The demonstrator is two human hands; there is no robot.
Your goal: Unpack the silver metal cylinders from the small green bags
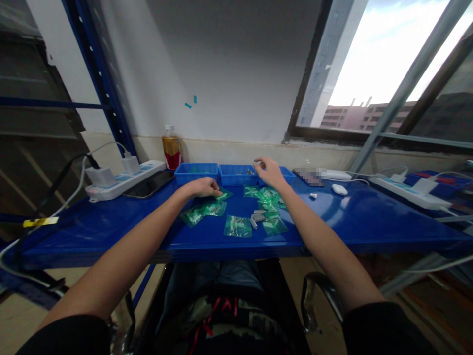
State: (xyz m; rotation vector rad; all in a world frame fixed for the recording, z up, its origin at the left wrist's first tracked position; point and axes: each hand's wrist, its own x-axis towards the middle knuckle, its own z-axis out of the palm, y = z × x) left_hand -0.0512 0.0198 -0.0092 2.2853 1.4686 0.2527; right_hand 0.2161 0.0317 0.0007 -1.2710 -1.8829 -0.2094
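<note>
Left hand (203, 187) pinched a flat translucent green plastic bag (225, 195) on the glossy blue tabletop (207, 237). Right hand (269, 172) hovered, fingers curled, near small silvery parts (251, 172) in the blue plastic bin (232, 176); couldn't tell if grasping. Light edge pinch probably suited thin film.

free lane on table (354, 222) r of r arm (321, 244), in front of case (339, 189); l of l arm (144, 241) open too, up to pwr strip (117, 187) + phone (152, 185). bags (237, 226) clutter mid; bins (236, 180) wall off back.
</note>
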